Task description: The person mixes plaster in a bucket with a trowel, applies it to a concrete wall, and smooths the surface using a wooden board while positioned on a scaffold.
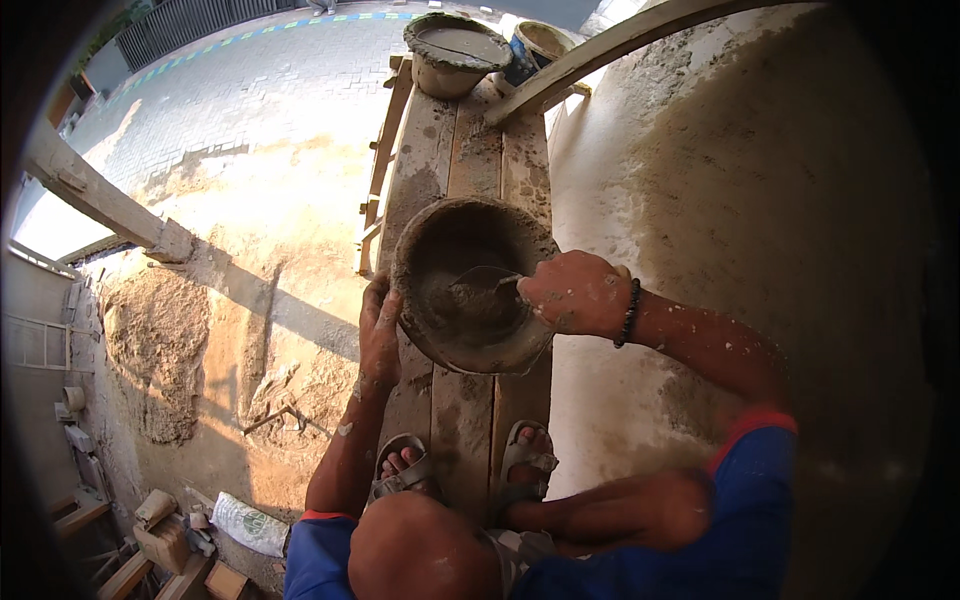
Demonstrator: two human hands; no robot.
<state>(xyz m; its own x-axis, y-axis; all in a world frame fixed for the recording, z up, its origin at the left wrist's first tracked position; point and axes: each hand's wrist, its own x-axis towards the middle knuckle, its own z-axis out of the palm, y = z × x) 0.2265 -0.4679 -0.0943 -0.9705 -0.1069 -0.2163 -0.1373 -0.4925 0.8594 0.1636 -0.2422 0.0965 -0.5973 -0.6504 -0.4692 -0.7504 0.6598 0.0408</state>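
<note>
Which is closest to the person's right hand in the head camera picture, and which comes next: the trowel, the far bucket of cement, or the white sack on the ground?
From the right hand:
1. Trowel, held in it, inside the near bowl.
2. Far bucket, ahead at the planks' end.
3. White sack, down on the ground, left.

Warm low sunlight from the left; deep shadow right; fisheye-bent, dark-vignetted edges.

One package showed: a whitish sack (250, 524) with a green printed mark lay on its side on the ground far below, near the lower left, beside scattered blocks and timber offcuts (160, 540).
</note>
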